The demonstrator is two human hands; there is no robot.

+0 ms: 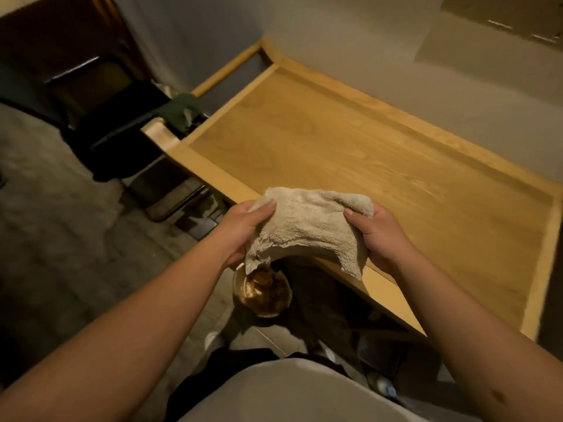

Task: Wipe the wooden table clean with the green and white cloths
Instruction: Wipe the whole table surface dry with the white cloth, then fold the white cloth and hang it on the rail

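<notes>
I hold the white terry cloth [307, 226] bunched between both hands over the near edge of the wooden table [350, 147]. My left hand [243, 226] grips its left end, thumb on top. My right hand [377, 236] grips the right end. A lower corner of the cloth hangs down over a round bowl [262, 292] on the floor. The green cloth [179, 112] lies crumpled at the table's far left corner, partly off the edge.
The table has a raised wooden rim [213, 175] and stands against a grey wall [396, 56]. A dark chair [115, 123] stands to the left of it. The bowl holds brownish liquid beside my feet. A bottle [385, 386] lies under the table.
</notes>
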